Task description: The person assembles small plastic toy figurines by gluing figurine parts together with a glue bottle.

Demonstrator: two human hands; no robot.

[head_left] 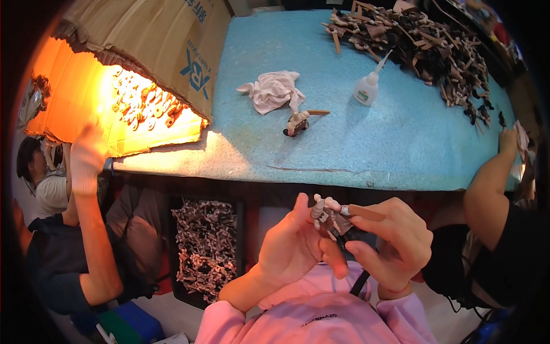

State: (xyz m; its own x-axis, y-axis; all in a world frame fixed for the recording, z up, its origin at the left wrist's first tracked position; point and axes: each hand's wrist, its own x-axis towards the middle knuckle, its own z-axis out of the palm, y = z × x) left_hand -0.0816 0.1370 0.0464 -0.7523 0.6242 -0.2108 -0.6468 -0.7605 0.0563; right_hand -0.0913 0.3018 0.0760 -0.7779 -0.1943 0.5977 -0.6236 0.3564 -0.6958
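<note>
Close to my chest, just in front of the table edge, both hands close on a small figurine [336,222] with pale and dark brown parts. My left hand [289,246] grips it from the left with thumb and fingers. From the right, the fingers of my right hand [398,232] pinch it by its side, beside a flat brown blade-like piece [366,214]. The fingers partly hide the figurine. On the table lie a similar figurine [296,124] with a brown blade, a crumpled pale cloth [274,92] and an upright white dropper bottle [366,89].
A heap of brown figurines [412,46] covers the far right of the blue tabletop [240,149]. At left, a cardboard box [160,34] shelters brightly lit small parts [146,103]. A black tray [240,229] of small parts stands below. People sit left and right, one wearing a glove [87,155].
</note>
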